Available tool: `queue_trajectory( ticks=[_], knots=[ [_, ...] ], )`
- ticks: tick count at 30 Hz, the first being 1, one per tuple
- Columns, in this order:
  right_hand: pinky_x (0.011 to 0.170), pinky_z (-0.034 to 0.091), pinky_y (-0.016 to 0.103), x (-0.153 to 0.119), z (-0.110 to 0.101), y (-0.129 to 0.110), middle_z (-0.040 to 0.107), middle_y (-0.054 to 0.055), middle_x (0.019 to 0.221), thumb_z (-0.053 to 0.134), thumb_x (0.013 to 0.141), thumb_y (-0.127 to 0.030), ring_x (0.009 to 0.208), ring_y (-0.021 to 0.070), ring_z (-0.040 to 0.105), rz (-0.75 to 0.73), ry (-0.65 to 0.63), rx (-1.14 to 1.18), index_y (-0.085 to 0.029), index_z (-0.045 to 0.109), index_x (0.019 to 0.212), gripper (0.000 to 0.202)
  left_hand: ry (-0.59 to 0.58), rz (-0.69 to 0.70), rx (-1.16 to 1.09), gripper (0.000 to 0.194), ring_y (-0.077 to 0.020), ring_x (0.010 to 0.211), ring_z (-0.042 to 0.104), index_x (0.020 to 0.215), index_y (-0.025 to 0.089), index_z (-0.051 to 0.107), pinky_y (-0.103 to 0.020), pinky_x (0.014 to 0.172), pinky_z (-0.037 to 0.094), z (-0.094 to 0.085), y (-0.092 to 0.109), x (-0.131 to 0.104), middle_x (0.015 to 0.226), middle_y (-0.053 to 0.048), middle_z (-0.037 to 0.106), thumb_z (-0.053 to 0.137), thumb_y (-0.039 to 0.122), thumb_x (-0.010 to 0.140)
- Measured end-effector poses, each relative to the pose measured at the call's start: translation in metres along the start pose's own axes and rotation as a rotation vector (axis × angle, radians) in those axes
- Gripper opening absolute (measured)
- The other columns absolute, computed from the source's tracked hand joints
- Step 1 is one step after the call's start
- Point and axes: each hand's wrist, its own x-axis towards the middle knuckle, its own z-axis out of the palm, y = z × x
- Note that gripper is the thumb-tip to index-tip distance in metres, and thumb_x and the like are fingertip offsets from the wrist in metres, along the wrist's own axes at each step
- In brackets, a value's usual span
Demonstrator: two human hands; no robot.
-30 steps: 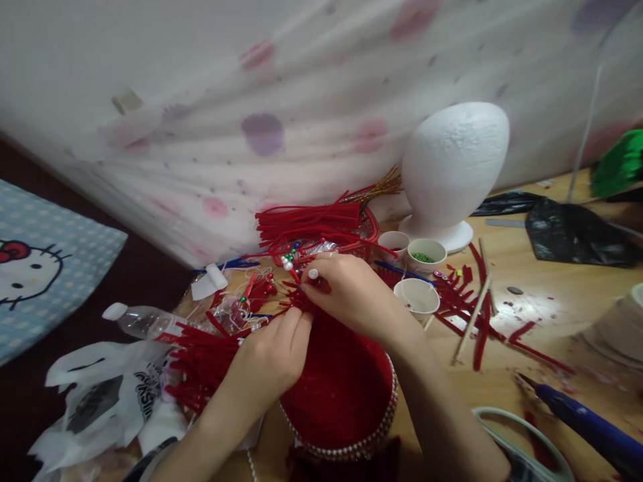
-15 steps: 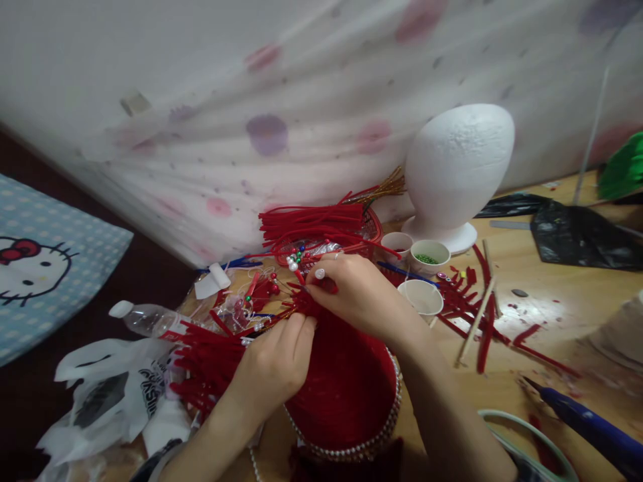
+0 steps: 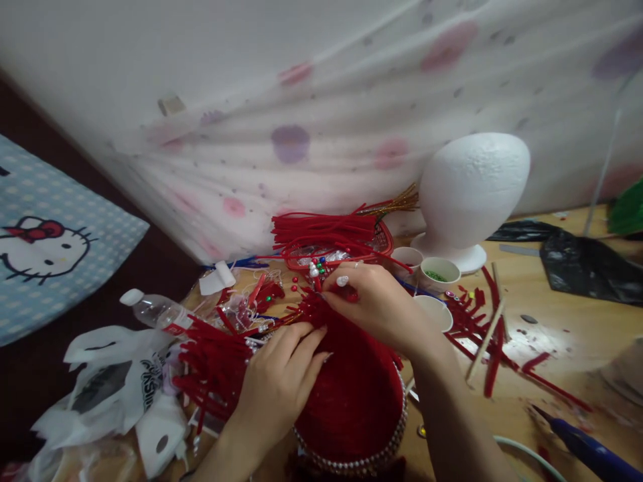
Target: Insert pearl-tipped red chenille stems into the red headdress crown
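Observation:
A red, rounded headpiece (image 3: 351,395) with a beaded rim stands upright at the lower middle. My left hand (image 3: 284,368) rests against its upper left side, fingers apart and holding nothing. At its top, my right hand (image 3: 369,298) has its fingers pinched together near a red stem bearing white, blue and green beads (image 3: 315,268). A pearl-like white piece (image 3: 342,280) shows at those fingers; their exact grip is partly hidden. Red fuzzy strips (image 3: 208,368) lie left of my left hand.
Behind the hands is a red basket (image 3: 384,241) with red strips. A white foam head (image 3: 472,194) stands near cups, one with green beads (image 3: 440,274). A blue-handled tool (image 3: 593,445) lies at right. A plastic bottle (image 3: 155,312) and white bags (image 3: 100,381) are at left.
My left hand has loosened, its fingers spreading over the headpiece's side. My right hand stays at the top. The whole view has shifted, so the scene sits slightly further right.

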Motion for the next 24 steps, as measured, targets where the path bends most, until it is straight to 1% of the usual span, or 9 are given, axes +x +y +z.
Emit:
queue_trajectory(
  ticks=[3,5,9,15,17,19,21,24],
  knots=[
    [0.063,0.038,0.025,0.0,0.0,0.0,0.068,0.002,0.076,0.056,0.084,-0.012,0.067,0.0126,0.056,-0.001,0.006,0.005,-0.019,0.068,0.076,0.016,0.025,-0.107,-0.064,0.027,-0.0221,0.098,0.063,0.118,0.014,0.055,-0.037,0.084,0.056,0.004,0.005,0.0,0.105,-0.011,0.067,0.05,0.025,0.094],
    [0.064,0.039,0.026,0.0,0.0,0.0,0.068,0.002,0.076,0.055,0.085,-0.013,0.068,0.0132,0.058,0.004,0.02,0.001,-0.019,0.068,0.076,0.016,0.006,-0.157,-0.082,0.032,-0.0232,0.099,0.061,0.123,0.014,0.054,-0.04,0.085,0.056,0.007,0.008,0.0,0.106,-0.011,0.064,0.05,0.027,0.094],
    [0.068,0.042,0.027,0.001,0.0,0.001,0.069,0.001,0.076,0.057,0.085,-0.014,0.07,0.0135,0.06,0.03,0.026,0.025,-0.02,0.067,0.076,0.015,-0.026,-0.209,-0.107,0.031,-0.0245,0.099,0.059,0.121,0.019,0.058,-0.043,0.085,0.055,0.01,0.014,-0.001,0.106,-0.011,0.059,0.05,0.029,0.093],
    [0.067,0.043,0.025,0.004,0.001,0.002,0.069,-0.001,0.079,0.062,0.083,-0.014,0.072,0.0125,0.061,0.046,0.015,0.101,-0.02,0.066,0.077,0.009,0.043,-0.254,-0.173,0.031,-0.0238,0.097,0.06,0.12,0.021,0.056,-0.042,0.083,0.055,0.016,0.013,-0.002,0.105,-0.009,0.06,0.054,0.029,0.09],
    [0.068,0.043,0.026,0.004,0.002,0.003,0.067,-0.001,0.08,0.062,0.083,-0.013,0.074,0.013,0.06,0.035,0.02,0.1,-0.02,0.066,0.077,0.01,0.076,-0.303,-0.221,0.03,-0.0235,0.098,0.06,0.116,0.02,0.053,-0.042,0.083,0.054,0.018,0.012,0.001,0.104,-0.009,0.061,0.058,0.028,0.088],
    [0.069,0.043,0.027,0.004,0.001,0.004,0.066,0.0,0.081,0.062,0.083,-0.014,0.075,0.0134,0.06,0.025,0.03,0.102,-0.02,0.066,0.078,0.009,0.136,-0.354,-0.269,0.023,-0.0232,0.1,0.059,0.107,0.02,0.051,-0.042,0.085,0.053,0.019,0.011,0.003,0.105,-0.009,0.061,0.06,0.027,0.086],
    [0.07,0.044,0.027,0.003,0.001,0.005,0.066,0.0,0.082,0.062,0.084,-0.016,0.076,0.0138,0.06,0.025,0.04,0.109,-0.021,0.066,0.079,0.008,0.172,-0.351,-0.303,0.017,-0.0235,0.102,0.058,0.096,0.022,0.048,-0.043,0.087,0.051,0.018,0.01,0.004,0.107,-0.009,0.062,0.061,0.025,0.085],
    [0.07,0.044,0.028,0.003,0.001,0.004,0.068,0.0,0.082,0.062,0.084,-0.018,0.075,0.0145,0.061,0.049,0.04,0.108,-0.021,0.066,0.078,0.008,0.127,-0.299,-0.331,0.021,-0.025,0.102,0.056,0.092,0.023,0.046,-0.046,0.088,0.048,0.016,0.01,0.003,0.11,-0.008,0.064,0.063,0.026,0.081]
  ],
)
